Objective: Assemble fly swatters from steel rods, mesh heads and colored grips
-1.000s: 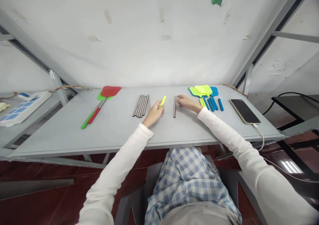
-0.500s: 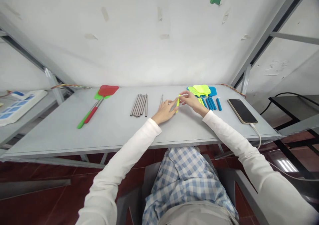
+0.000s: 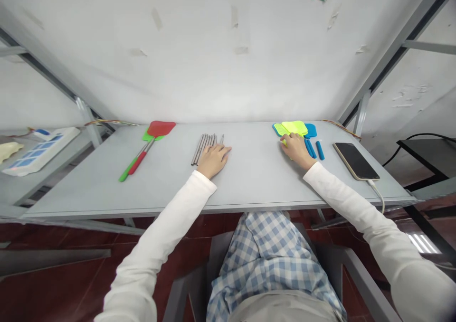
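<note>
My left hand [image 3: 213, 159] lies over the near part of a row of thin metal rods [image 3: 198, 150], fingers stretched out and thumb apart. The rods' far ends stick out beyond the fingers, one slightly apart on the right. At the right, my right hand [image 3: 298, 151] has its fingers curled down on a yellow tube-like handle [image 3: 284, 142], mostly hidden under the hand. Blue handles [image 3: 319, 150] lie just right of it. Behind it are yellow flyswatter heads [image 3: 295, 127] stacked with blue ones [image 3: 311, 130].
Two flyswatters, one red [image 3: 162, 128] and one green [image 3: 128, 167], lie crossed at the left. A phone [image 3: 356, 161] with a white cable lies at the right. A power strip [image 3: 42, 151] sits beyond the table's left side. A white wall [image 3: 228, 84] rises behind.
My hands have parted from the middle, where both were on a yellow handle. The left moved left to the rods with a single rod; the right moved right to the handles. The view shifted slightly.
</note>
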{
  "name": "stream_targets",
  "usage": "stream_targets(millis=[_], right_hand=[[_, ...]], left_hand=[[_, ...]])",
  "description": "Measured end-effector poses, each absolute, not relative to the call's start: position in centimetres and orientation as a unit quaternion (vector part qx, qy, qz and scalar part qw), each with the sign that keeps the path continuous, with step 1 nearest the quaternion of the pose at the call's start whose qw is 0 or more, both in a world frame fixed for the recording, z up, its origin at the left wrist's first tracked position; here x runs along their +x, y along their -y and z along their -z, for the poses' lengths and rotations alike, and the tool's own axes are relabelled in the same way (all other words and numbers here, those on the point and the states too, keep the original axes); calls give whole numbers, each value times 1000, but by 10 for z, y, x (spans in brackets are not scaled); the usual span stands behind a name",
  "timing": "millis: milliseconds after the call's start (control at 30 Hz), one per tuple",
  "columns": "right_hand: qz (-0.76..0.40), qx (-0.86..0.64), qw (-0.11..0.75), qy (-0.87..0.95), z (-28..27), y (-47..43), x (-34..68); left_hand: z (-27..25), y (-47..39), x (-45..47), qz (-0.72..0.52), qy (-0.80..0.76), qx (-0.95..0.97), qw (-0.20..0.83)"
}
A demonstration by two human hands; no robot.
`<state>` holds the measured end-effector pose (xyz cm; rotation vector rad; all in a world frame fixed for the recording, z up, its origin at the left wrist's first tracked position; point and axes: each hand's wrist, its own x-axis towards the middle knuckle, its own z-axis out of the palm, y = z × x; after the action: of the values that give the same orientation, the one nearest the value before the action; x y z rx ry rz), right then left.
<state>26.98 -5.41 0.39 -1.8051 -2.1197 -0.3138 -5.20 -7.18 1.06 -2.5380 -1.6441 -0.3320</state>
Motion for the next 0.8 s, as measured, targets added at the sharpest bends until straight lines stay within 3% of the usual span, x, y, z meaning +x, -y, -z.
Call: stream_targets(millis=[233, 367, 500, 800], right_hand=[[167, -632, 155, 741, -3, 55, 282], [181, -625, 193, 735, -9, 57, 280], [173, -597, 233, 748, -12, 57, 271], [109, -556, 222, 793, -11, 62, 270]], left_hand=[[-12, 81, -87, 188, 617, -763, 54], [-16, 72, -142, 237, 742, -616, 117], [-7, 62, -212, 173, 847, -479, 150], [0, 58, -238, 140, 815, -525, 200]])
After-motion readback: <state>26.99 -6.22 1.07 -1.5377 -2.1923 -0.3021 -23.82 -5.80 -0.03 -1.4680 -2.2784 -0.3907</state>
